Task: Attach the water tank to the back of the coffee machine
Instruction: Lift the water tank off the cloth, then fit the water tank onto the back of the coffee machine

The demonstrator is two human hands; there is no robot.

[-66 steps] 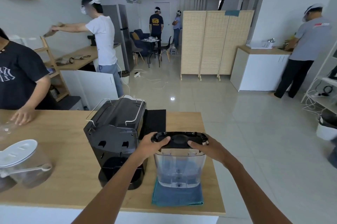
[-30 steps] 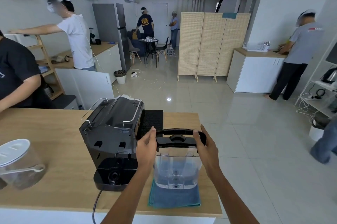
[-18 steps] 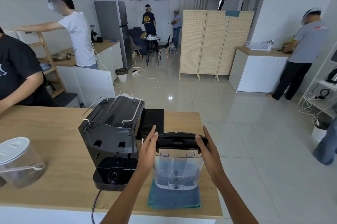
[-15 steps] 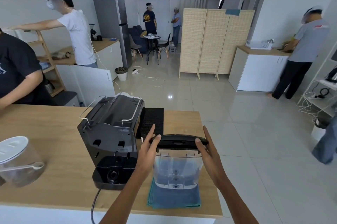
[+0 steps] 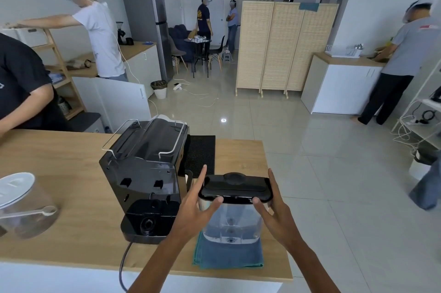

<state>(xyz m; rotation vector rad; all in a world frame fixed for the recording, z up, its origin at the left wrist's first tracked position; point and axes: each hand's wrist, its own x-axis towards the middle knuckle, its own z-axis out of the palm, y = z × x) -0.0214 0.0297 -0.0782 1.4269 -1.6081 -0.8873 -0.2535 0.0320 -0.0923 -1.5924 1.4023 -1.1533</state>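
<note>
The clear water tank (image 5: 232,223) stands on a folded teal cloth (image 5: 228,255) at the bench (image 5: 59,161) front edge, just right of the black coffee machine (image 5: 145,173), not attached. The left hand (image 5: 193,209) and right hand (image 5: 274,211) flank its black lid (image 5: 235,187), fingers spread, thumbs on the lid's near edge. Whether the palms press the tank is hidden. The machine's cord (image 5: 124,266) runs out of frame. A clear lidded jar (image 5: 22,206) is cut off at left.
</note>
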